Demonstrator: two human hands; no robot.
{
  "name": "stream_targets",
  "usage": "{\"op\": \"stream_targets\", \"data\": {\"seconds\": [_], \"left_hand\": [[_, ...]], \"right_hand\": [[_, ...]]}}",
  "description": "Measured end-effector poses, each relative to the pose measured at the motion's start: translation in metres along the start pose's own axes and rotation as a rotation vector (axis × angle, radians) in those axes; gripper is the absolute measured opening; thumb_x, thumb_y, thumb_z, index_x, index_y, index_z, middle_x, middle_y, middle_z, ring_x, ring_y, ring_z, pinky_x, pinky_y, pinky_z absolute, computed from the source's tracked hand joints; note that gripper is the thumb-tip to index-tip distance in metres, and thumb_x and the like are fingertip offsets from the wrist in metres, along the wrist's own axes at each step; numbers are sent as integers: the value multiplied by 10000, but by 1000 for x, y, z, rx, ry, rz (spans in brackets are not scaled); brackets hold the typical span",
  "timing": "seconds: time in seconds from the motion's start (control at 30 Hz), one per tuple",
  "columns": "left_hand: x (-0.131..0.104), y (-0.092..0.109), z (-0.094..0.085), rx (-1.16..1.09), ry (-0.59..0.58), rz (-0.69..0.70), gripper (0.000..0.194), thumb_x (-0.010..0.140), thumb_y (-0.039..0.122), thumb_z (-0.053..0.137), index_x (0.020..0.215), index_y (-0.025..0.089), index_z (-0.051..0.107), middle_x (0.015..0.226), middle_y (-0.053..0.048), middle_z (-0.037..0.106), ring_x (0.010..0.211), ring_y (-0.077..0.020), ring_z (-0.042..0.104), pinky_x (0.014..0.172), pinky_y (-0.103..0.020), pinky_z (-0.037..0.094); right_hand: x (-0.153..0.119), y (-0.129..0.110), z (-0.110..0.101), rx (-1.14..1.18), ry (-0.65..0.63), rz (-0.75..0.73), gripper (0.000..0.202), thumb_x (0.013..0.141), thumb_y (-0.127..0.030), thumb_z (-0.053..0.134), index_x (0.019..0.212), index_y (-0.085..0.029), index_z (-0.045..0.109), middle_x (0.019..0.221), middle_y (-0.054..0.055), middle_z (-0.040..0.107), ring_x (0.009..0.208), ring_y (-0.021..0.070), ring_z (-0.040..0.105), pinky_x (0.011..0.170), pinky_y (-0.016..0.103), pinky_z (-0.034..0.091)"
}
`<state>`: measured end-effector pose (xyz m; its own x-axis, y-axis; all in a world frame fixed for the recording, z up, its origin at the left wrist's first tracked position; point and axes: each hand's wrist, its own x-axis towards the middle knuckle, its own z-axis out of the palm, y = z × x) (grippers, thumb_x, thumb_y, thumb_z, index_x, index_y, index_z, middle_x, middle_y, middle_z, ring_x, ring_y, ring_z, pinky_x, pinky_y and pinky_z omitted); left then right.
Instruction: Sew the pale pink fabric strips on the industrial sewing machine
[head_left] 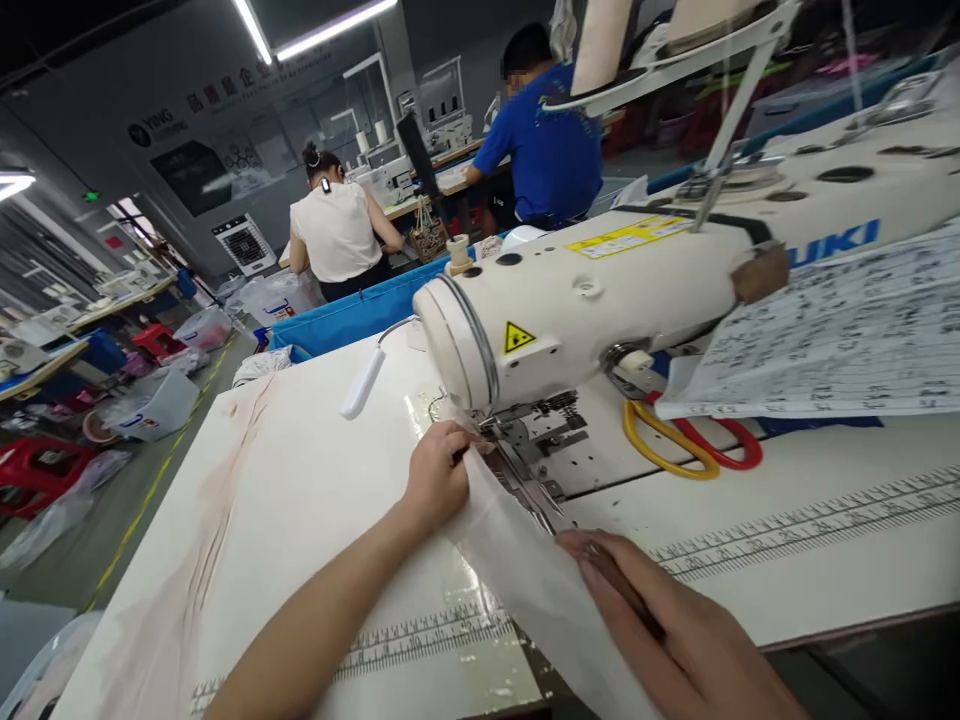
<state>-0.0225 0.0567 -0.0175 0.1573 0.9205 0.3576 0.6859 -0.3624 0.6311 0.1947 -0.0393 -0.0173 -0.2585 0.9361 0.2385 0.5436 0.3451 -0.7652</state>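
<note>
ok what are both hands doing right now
Left hand: closed on the white fabric.
Right hand: closed around a slim tool; whether it grips fabric too, can't tell.

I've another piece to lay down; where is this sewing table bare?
Bare: the tabletop between the sheer pink fabric, the white corded stick and the left forearm; also right of the right hand, between ruler strip and front edge. Crowded: at the sewing machine head, with left hand and white fabric, and by the scissors.
</note>
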Motion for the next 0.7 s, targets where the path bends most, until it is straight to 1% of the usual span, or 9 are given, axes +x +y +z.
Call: {"op": "stream_targets", "data": {"seconds": [0.1,0.17,0.27,0.33,0.4,0.53,0.7], "left_hand": [[2,0,0,-103,-1,-36,173,865,202,567,754,216,698,834,-28,683,872,-197,628,792,-338,511],[3,0,1,-132,7,-37,179,862,202,554,742,209,687,821,-30,676,855,-195,626,778,-335,505],[4,-1,3,-142,15,-29,188,855,189,536,729,205,675,819,-30,665,835,-191,614,756,-328,489],[4,-1,3,-140,9,-31,188,852,184,531,738,204,678,824,-30,663,830,-189,606,754,-325,478],[4,-2,3,-138,-2,-40,186,849,174,527,757,206,685,836,-28,666,838,-187,600,768,-322,470],[4,-2,3,-139,-10,-58,194,844,157,525,771,216,694,851,-23,670,845,-185,595,757,-308,462],[6,-2,3,-138,-11,-48,192,855,192,526,751,211,687,835,-29,667,827,-188,595,750,-309,458]], "right_hand": [[16,7,1,-120,43,-5,280,1010,-392,372,1129,-221,559,879,23,734,706,180,708,512,212,520],[24,8,7,-239,111,-61,306,1013,-351,341,1137,-183,564,874,46,738,641,187,700,436,229,468],[31,7,18,-410,198,-191,343,1003,-241,293,1094,-143,609,914,75,741,592,181,689,428,248,450],[34,6,22,-483,238,-248,368,1000,-205,287,1084,-122,636,885,80,743,575,174,683,431,251,450],[36,6,23,-510,263,-275,378,1002,-202,296,1086,-105,652,843,81,742,547,165,671,408,249,433],[39,8,24,-494,306,-309,370,997,-182,318,1078,-86,667,798,78,740,510,147,650,376,234,408],[42,8,26,-500,330,-300,388,1002,-192,312,1047,-84,681,790,77,741,434,134,602,341,240,376]]}}
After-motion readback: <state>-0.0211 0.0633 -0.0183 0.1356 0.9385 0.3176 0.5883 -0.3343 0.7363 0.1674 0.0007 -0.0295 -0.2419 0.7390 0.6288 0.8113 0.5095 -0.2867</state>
